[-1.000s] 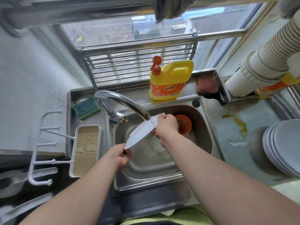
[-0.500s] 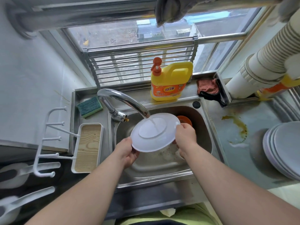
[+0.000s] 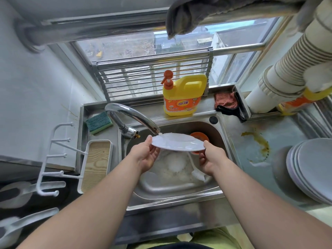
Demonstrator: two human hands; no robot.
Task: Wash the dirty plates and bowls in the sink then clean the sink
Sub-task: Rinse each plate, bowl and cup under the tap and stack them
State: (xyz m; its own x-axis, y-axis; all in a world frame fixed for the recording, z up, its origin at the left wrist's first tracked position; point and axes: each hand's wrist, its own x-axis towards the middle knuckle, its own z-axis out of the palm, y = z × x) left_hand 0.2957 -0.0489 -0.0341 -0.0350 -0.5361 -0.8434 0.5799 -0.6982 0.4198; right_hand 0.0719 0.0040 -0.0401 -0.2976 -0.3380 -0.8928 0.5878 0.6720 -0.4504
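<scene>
Green sponge (image 3: 99,122) on the steel ledge at far left, beside the tap (image 3: 133,117). Left hand (image 3: 146,156) pinches the white plate (image 3: 177,141) at its left rim; plate held near-flat over the sink (image 3: 179,192), water hitting it under the spout. Right hand (image 3: 211,159) pinches the right rim. Orange bowl (image 3: 199,136) behind. Stacked plates (image 3: 312,168) far right on the counter.

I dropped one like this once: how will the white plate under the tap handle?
Probably slippery: water from the tap runs over the round white plate. It looks stiff and light, held only at its rim by left hand and right hand.
</scene>
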